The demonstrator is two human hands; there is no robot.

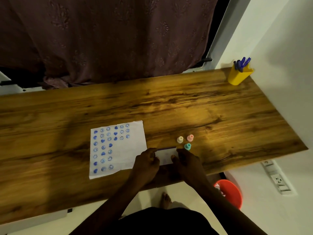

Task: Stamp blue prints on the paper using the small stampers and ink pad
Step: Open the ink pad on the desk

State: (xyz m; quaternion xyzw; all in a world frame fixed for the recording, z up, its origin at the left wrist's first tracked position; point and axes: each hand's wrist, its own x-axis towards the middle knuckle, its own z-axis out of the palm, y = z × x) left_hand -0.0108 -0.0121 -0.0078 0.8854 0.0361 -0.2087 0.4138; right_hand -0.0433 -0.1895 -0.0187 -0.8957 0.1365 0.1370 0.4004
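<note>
A white paper (132,150) lies on the wooden table, covered with several blue smiley and heart prints in columns. To its right sits the white ink pad case (166,156), its lid down with a thin purple edge along the far side. My left hand (147,161) grips its left end and my right hand (185,160) grips its right end. Three small stampers stand just beyond the pad: a cream one (180,139), a pink one (190,137) and a teal one (187,146) close to my right fingers.
A yellow cup (238,76) with blue pens stands at the table's far right corner by the white wall. A dark curtain hangs behind the table. Below the near edge are a red bucket (230,192), my bare foot (166,200) and wall sockets (276,178).
</note>
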